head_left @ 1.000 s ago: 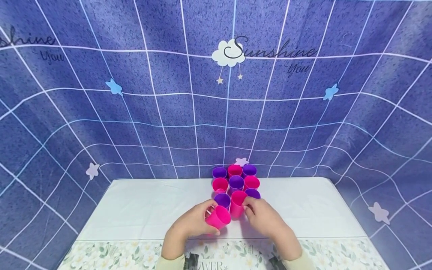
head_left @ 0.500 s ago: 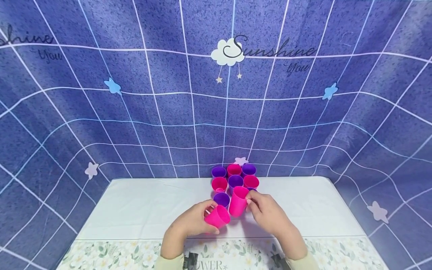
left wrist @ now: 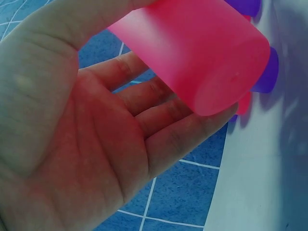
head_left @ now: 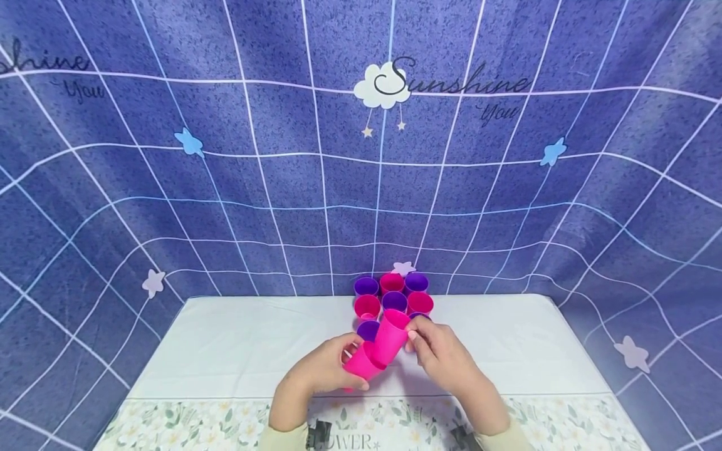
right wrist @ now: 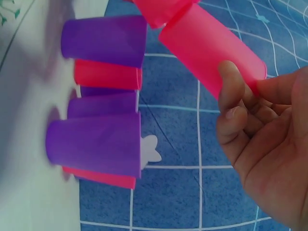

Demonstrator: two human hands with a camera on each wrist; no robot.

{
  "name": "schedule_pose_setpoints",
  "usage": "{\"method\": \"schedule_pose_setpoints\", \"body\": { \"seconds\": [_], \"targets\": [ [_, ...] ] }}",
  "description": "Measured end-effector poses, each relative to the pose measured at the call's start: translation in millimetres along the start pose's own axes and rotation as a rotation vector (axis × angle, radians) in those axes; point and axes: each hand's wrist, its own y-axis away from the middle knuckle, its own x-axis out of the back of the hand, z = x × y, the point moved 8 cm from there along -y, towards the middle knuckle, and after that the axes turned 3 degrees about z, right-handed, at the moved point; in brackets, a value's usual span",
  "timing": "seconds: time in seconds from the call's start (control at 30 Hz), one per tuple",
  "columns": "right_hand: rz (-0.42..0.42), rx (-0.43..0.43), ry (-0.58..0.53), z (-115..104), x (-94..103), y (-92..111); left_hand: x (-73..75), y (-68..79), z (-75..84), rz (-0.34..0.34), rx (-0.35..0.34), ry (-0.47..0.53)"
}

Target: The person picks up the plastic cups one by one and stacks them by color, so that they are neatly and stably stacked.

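My left hand (head_left: pixel 326 368) grips a pink cup (head_left: pixel 361 367) from its left side, the cup tilted with its mouth toward the upper right. In the left wrist view that cup (left wrist: pixel 192 53) lies between thumb and fingers. With thumb and fingers my right hand (head_left: pixel 445 354) pinches the rim of a second pink cup (head_left: pixel 392 338). This second cup is tilted, and its base is at the mouth of the left hand's cup; the right wrist view shows its base end (right wrist: pixel 185 31) meeting the other cup (right wrist: pixel 161 9). How deep it sits inside, I cannot tell.
Behind the hands, several upright purple and pink cups stand close together in rows, among them a purple cup (head_left: pixel 394 302) and a pink cup (head_left: pixel 367 307). They rest on a white tabletop (head_left: pixel 254 344) before a blue gridded curtain (head_left: pixel 282 188). A floral strip (head_left: pixel 214 419) runs along the front.
My right hand has lifted the second pink cup off the table and out of the front row, moving it left and tilting it over the left hand's cup. The left hand has barely moved.
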Motion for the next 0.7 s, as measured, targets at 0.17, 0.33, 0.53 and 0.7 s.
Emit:
{"method": "schedule_pose_setpoints", "body": {
  "seconds": [0.17, 0.33, 0.53, 0.7],
  "targets": [
    [-0.045, -0.018, -0.044, -1.3, -11.2, 0.2, 0.0, -0.4, 0.8, 0.005, -0.007, 0.006],
    [-0.073, -0.025, -0.053, -1.6, -20.0, 1.3, 1.0, -0.9, 1.1, 0.014, -0.005, 0.000],
    [-0.106, -0.009, -0.036, -4.0, -27.3, 2.3, 1.9, -1.1, 2.2, 0.017, -0.002, 0.015],
    [-0.153, -0.017, -0.019, -4.2, -33.9, 3.8, 1.7, -1.3, -0.2, 0.014, -0.002, 0.030]
  ]
}}
